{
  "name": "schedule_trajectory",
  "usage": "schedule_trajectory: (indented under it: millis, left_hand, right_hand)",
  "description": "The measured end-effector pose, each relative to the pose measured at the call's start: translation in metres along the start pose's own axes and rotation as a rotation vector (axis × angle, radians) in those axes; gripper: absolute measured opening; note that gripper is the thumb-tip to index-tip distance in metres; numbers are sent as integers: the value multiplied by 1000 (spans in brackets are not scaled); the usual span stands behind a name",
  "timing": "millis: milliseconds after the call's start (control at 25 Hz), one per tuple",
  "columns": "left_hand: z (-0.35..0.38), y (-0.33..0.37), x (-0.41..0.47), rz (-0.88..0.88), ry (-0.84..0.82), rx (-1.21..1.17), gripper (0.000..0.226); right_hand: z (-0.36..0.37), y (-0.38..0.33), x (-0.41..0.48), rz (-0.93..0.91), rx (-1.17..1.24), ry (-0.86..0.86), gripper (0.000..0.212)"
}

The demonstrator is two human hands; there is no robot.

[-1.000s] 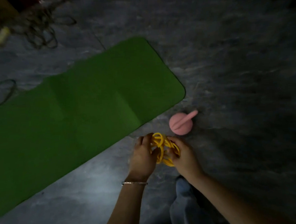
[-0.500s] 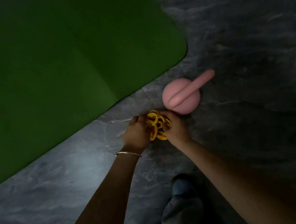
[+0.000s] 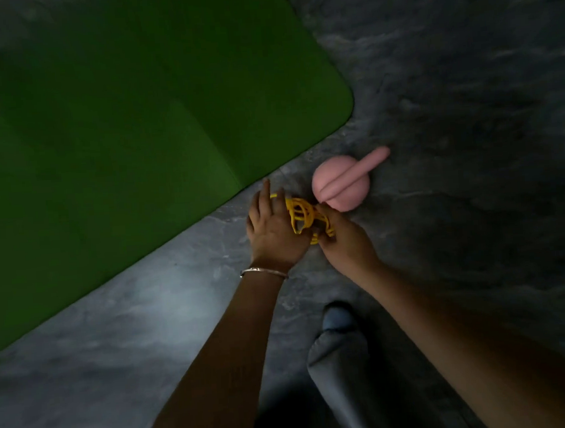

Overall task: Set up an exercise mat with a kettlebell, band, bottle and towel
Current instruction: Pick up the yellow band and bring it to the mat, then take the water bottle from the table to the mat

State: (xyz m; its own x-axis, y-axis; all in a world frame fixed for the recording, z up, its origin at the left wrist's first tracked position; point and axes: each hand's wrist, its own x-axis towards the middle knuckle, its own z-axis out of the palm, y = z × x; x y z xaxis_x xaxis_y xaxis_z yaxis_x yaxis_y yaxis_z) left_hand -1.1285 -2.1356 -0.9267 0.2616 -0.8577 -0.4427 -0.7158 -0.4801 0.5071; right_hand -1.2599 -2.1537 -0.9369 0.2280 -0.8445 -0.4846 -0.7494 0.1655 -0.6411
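**Position.** The band (image 3: 303,217) is a loose yellow tangle of thin loops. It sits low over the floor (image 3: 148,321), between the two hands. It is just beside the pink kettlebell (image 3: 340,185) and just off the near edge of the green mat (image 3: 136,123). The kettlebell stands on the floor, not on the mat. No bottle or towel is in view.

**Hand state.** The right hand (image 3: 345,243) has its fingers curled into the right side of the bundle and grips several strands. The left hand (image 3: 272,227) lies against the left side with its fingers reaching forward, mostly straight. Strands cross its thumb edge. The thumb is hidden, so it cannot be told whether this hand pinches the band or only steadies it. A bracelet (image 3: 263,272) sits on the left wrist.

**Handling properties (judged).** The band is light, soft and elastic. It has no stiffness of its own, so the loops will sag, spring apart or snag on fingers if released unevenly. It is not fragile. The strands appear smooth and may slip under a loose pinch.

**Where to take hold.** Gather all loops together at the middle of the bundle and close the full hand round them, rather than lifting one strand. Support the hanging side with the other hand during transfer. Lay the bundle flat on the mat and release both sides together.
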Motion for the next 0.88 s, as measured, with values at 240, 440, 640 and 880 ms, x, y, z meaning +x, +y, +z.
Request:
schedule_trajectory:
  millis: [240, 440, 640, 880]
  left_hand:
    - [-185, 96, -106, -15, 183, -161, 79]
    - [-349, 176, -163, 4, 382, -304, 68]
    - [-488, 229, -221, 21, 535, -368, 66]
    - [-627, 248, -308, 64, 714, -370, 63]
  right_hand:
    - [-141, -176, -105, -103, 31, 55, 50]
    - [-249, -311, -157, -263, -13, 46, 51]
    - [-322, -439, -208, -498, 79, 67, 50]
    - [-362, -581, -280, -686, 207, 42, 49]
